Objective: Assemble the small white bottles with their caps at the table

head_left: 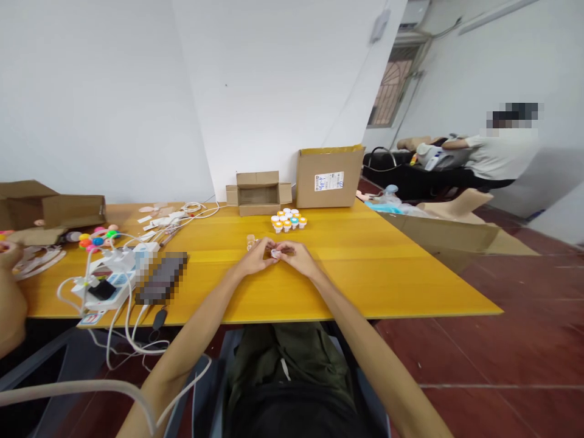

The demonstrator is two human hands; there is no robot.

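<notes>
Both my hands meet over the middle of the yellow table [365, 274]. My left hand [255, 257] and my right hand [296, 255] pinch a small white object [275, 253] between their fingertips; it is too small to name for sure. Just behind them stands a small clear item [250, 241]. Farther back sits a cluster of several small white containers with orange and blue bands [288, 221].
Two cardboard boxes, an open small one [258, 193] and a taller one [329, 176], stand at the wall. A power strip with white cables [114, 280], a blurred-out flat item, and coloured balls [95, 238] lie left. Another person's arm [10, 298] is at far left; a person sits at back right.
</notes>
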